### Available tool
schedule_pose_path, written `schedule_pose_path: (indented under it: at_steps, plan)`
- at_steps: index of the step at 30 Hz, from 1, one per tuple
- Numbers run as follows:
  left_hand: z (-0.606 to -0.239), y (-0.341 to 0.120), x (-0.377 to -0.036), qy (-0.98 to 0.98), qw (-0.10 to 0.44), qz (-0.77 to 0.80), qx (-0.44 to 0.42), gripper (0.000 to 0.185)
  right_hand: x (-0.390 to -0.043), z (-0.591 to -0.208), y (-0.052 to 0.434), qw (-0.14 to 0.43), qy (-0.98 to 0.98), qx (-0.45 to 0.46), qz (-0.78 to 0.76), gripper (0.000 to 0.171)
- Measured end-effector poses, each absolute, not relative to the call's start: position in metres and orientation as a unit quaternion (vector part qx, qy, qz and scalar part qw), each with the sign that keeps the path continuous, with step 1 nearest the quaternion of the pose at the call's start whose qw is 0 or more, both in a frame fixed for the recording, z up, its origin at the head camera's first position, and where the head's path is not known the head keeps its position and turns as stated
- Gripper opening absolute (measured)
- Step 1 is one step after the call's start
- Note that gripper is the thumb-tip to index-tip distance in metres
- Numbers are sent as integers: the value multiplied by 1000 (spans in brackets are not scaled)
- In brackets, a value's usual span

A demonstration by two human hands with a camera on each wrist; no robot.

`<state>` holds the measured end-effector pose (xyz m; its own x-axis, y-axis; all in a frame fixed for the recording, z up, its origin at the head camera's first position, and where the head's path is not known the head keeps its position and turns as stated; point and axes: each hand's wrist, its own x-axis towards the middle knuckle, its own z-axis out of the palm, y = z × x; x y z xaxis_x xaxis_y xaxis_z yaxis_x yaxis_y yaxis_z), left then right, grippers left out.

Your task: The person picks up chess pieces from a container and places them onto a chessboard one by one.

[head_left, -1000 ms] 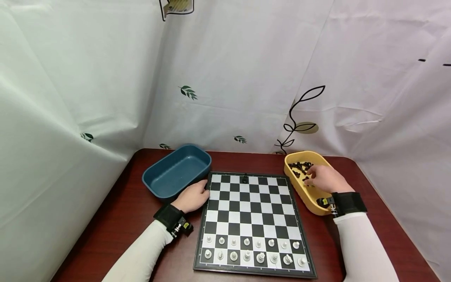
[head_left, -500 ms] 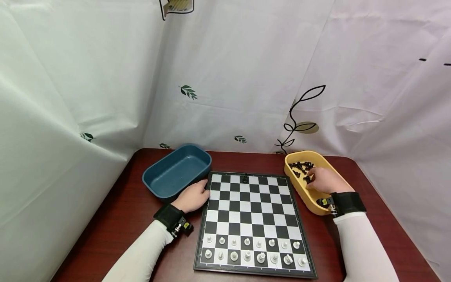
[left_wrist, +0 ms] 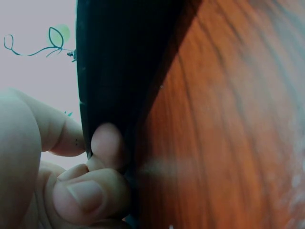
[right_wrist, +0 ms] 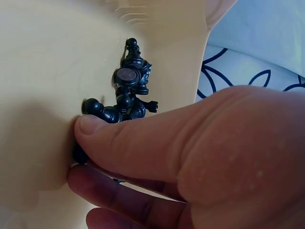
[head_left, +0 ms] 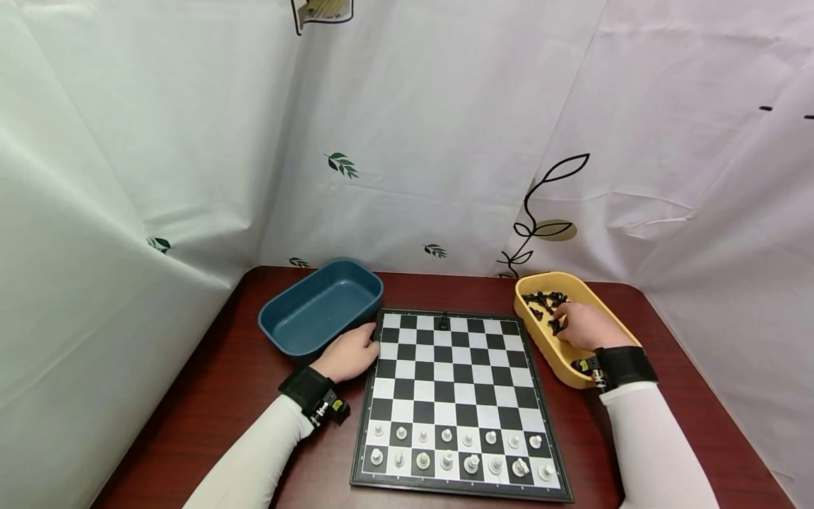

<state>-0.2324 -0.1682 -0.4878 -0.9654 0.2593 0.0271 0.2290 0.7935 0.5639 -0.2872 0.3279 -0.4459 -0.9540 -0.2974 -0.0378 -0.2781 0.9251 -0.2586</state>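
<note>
In the head view my right hand reaches down into the yellow tub. Its thumb and index finger pinch a black chess piece, mostly hidden behind the thumb in the right wrist view. More black chess pieces lie in a loose heap just beyond the fingertips. My left hand holds the left edge of the chessboard, with thumb and fingers on either side of the rim in the left wrist view. One black chess piece stands on the board's far row.
White chess pieces fill the two rows nearest me. Left of the board's far end stands a blue tub with nothing in it. The dark red table backs onto a white patterned curtain.
My right thumb and fingers have drawn together around a black chess piece inside the yellow tub. The left hand has stayed at the board's edge. The head view has shifted very slightly.
</note>
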Motion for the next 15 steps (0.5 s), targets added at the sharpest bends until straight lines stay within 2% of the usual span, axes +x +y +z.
schedule_pose_path:
  at_steps: [10,15]
  plan:
    - [-485,-166,-231,946,29,300,123,46,-285,-444,327,33,981,-140,-132,41]
    - [-485,-166,-231,946,26,297,123,44,-286,-444,328,18,981,-132,-140,35]
